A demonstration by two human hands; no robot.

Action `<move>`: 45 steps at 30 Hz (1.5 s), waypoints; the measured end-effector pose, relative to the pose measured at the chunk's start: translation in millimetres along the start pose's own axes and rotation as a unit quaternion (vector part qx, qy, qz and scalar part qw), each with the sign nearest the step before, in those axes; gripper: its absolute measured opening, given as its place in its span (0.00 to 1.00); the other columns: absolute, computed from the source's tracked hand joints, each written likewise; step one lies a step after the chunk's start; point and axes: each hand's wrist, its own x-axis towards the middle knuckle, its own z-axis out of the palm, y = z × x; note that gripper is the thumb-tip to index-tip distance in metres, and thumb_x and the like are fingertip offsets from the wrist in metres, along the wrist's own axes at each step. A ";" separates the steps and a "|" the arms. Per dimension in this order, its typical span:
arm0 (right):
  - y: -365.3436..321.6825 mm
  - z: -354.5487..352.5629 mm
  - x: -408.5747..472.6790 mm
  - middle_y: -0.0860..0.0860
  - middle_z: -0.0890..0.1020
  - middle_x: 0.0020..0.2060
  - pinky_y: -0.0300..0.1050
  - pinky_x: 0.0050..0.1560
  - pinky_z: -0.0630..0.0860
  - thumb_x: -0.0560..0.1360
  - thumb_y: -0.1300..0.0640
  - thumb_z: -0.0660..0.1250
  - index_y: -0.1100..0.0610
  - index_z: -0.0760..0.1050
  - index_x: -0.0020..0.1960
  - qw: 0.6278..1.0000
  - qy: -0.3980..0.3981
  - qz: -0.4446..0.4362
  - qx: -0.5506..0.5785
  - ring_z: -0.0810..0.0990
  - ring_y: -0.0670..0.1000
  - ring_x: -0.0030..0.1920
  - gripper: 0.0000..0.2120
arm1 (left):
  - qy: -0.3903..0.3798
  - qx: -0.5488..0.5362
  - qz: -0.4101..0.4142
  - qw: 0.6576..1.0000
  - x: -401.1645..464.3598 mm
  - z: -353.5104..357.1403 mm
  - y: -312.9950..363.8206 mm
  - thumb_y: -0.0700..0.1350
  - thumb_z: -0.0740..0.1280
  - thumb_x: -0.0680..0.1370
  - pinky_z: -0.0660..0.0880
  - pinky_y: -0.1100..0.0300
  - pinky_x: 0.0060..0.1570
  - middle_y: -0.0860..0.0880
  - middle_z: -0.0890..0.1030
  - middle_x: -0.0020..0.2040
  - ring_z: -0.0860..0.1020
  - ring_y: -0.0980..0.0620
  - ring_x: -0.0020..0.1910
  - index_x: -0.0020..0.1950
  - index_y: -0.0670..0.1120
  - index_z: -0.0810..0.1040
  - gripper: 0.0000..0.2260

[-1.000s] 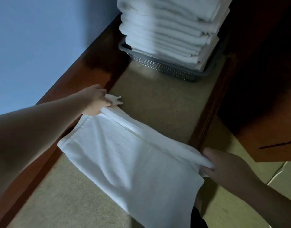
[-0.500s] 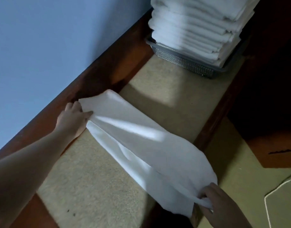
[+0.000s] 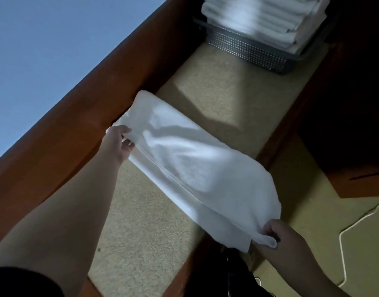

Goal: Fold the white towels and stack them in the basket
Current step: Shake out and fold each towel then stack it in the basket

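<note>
Bare forearms; dark, perhaps black, short sleeve (image 3: 23,281) on left arm.

The left hand (image 3: 117,144) pinches one end of a folded white towel (image 3: 193,168); the right hand (image 3: 285,236) grips the opposite end. Well beyond both hands, a mesh basket (image 3: 246,50) holds stacked folded towels (image 3: 263,16).

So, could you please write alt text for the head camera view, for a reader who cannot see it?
A person's left hand and right hand each grip one end of a white towel, folded into a long strip over a tan surface with a wooden frame. Beyond it, folded towels are stacked in a grey mesh basket.
</note>
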 end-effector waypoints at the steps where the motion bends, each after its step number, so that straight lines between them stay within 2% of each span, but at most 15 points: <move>1: -1.9 2.8 -5.0 0.42 0.78 0.42 0.47 0.39 0.75 0.73 0.57 0.79 0.47 0.73 0.38 0.999 0.023 -0.039 -0.003 0.78 0.46 0.41 0.15 | 0.029 -0.021 0.008 0.999 3.2 -1.1 1.2 0.33 0.73 0.73 0.84 0.48 0.50 0.42 0.84 0.57 0.84 0.40 0.56 0.65 0.40 0.77 0.20; 6: 20.2 13.1 -19.7 0.39 0.68 0.37 0.34 0.41 0.66 0.68 0.57 0.79 0.45 0.66 0.36 0.957 0.140 -0.240 -0.080 0.69 0.41 0.42 0.20 | 0.096 0.038 0.037 0.994 8.2 -11.4 -3.5 0.41 0.67 0.81 0.79 0.58 0.59 0.43 0.78 0.71 0.79 0.46 0.69 0.67 0.44 0.77 0.14; 8: 38.0 16.0 -16.9 0.38 0.65 0.39 0.38 0.41 0.63 0.69 0.51 0.70 0.45 0.66 0.39 0.941 0.149 -0.274 -0.129 0.62 0.42 0.42 0.12 | 0.137 0.000 0.029 0.990 6.0 -20.0 -4.2 0.39 0.72 0.75 0.83 0.57 0.54 0.46 0.85 0.59 0.84 0.48 0.59 0.59 0.45 0.81 0.13; 11: 63.9 21.8 -13.3 0.41 0.69 0.42 0.41 0.42 0.63 0.68 0.52 0.66 0.42 0.72 0.42 0.937 0.149 -0.266 -0.171 0.61 0.43 0.43 0.06 | 0.092 -0.001 0.000 0.996 10.5 -24.2 -3.8 0.32 0.75 0.69 0.83 0.54 0.45 0.46 0.85 0.41 0.84 0.46 0.50 0.43 0.42 0.79 0.09; 15: 73.4 33.0 -16.5 0.43 0.71 0.40 0.44 0.42 0.66 0.69 0.54 0.67 0.49 0.78 0.39 0.922 0.147 -0.283 -0.218 0.67 0.47 0.42 0.02 | 0.098 0.022 -0.017 0.995 23.1 -17.5 6.5 0.38 0.84 0.67 0.85 0.48 0.42 0.44 0.85 0.52 0.85 0.44 0.51 0.61 0.42 0.78 0.26; 17: 78.8 35.7 -17.8 0.44 0.71 0.40 0.46 0.41 0.67 0.69 0.54 0.67 0.47 0.77 0.42 0.925 0.148 -0.278 -0.211 0.69 0.49 0.42 0.03 | 0.122 0.040 -0.013 0.992 30.7 -11.3 12.1 0.39 0.84 0.68 0.84 0.51 0.37 0.45 0.85 0.52 0.85 0.46 0.50 0.61 0.43 0.76 0.26; 21: 77.6 32.8 -18.5 0.48 0.72 0.36 0.44 0.41 0.62 0.72 0.56 0.66 0.50 0.80 0.41 0.899 0.177 -0.323 -0.237 0.68 0.52 0.39 0.05 | 0.199 0.067 0.011 0.978 24.7 -3.4 19.1 0.46 0.81 0.71 0.83 0.54 0.42 0.49 0.80 0.45 0.81 0.50 0.42 0.46 0.49 0.66 0.22; 26: 86.0 41.9 -24.5 0.49 0.71 0.38 0.46 0.41 0.64 0.72 0.55 0.67 0.51 0.80 0.42 0.887 0.141 -0.339 -0.279 0.69 0.52 0.40 0.04 | 0.143 0.051 -0.020 0.988 39.3 -14.5 6.2 0.43 0.80 0.72 0.84 0.48 0.40 0.47 0.82 0.52 0.83 0.48 0.50 0.60 0.46 0.71 0.23; 29: 92.3 47.8 -20.9 0.47 0.71 0.41 0.47 0.42 0.67 0.68 0.53 0.68 0.46 0.75 0.46 0.894 0.090 -0.329 -0.291 0.69 0.51 0.43 0.07 | 0.130 0.054 -0.008 0.990 44.0 -20.1 -6.0 0.45 0.82 0.68 0.85 0.48 0.43 0.48 0.83 0.55 0.83 0.49 0.51 0.66 0.47 0.74 0.30; 31: 82.0 45.2 -20.1 0.46 0.72 0.41 0.46 0.43 0.68 0.70 0.50 0.71 0.46 0.76 0.46 0.895 0.075 -0.333 -0.287 0.72 0.50 0.44 0.06 | 0.100 0.078 -0.005 0.992 37.6 -19.1 -11.4 0.47 0.81 0.65 0.83 0.56 0.40 0.49 0.84 0.54 0.82 0.53 0.47 0.65 0.45 0.77 0.31; 33: 67.3 39.3 -17.9 0.44 0.74 0.41 0.46 0.44 0.69 0.71 0.43 0.75 0.46 0.80 0.44 0.909 0.062 -0.315 -0.264 0.74 0.48 0.45 0.09 | 0.064 0.124 -0.007 0.990 24.5 -19.8 -15.7 0.48 0.79 0.64 0.79 0.64 0.35 0.49 0.83 0.46 0.79 0.54 0.45 0.58 0.44 0.79 0.25; 35: 55.5 28.5 -10.3 0.41 0.75 0.43 0.47 0.46 0.72 0.73 0.38 0.74 0.44 0.81 0.46 0.931 0.059 -0.274 -0.235 0.74 0.46 0.47 0.11 | 0.045 0.128 -0.016 0.991 1.3 -18.0 -25.3 0.48 0.81 0.69 0.78 0.62 0.36 0.48 0.82 0.47 0.80 0.53 0.43 0.53 0.46 0.79 0.18; 38: 42.7 5.0 14.6 0.43 0.76 0.49 0.50 0.51 0.75 0.78 0.42 0.69 0.45 0.80 0.53 0.961 0.089 -0.192 -0.178 0.72 0.47 0.52 0.08 | 0.017 0.211 -0.043 0.976 -47.1 -10.4 -56.0 0.48 0.77 0.77 0.75 0.59 0.41 0.46 0.80 0.43 0.78 0.51 0.41 0.46 0.44 0.78 0.11; 41: 23.2 -18.6 46.9 0.45 0.72 0.57 0.51 0.57 0.75 0.79 0.47 0.70 0.46 0.76 0.63 0.980 0.110 -0.081 -0.144 0.69 0.47 0.59 0.13 | -0.026 0.265 -0.079 0.961 -91.6 -0.6 -102.3 0.49 0.75 0.78 0.72 0.61 0.34 0.47 0.75 0.37 0.77 0.49 0.37 0.50 0.40 0.79 0.13; 45: 1.6 -40.3 91.4 0.47 0.69 0.59 0.49 0.52 0.75 0.79 0.50 0.71 0.47 0.70 0.66 0.994 0.064 -0.017 -0.088 0.74 0.50 0.57 0.19 | -0.015 0.285 -0.086 0.954 -139.2 16.8 -153.2 0.47 0.77 0.76 0.71 0.61 0.29 0.45 0.76 0.36 0.74 0.48 0.32 0.52 0.37 0.80 0.15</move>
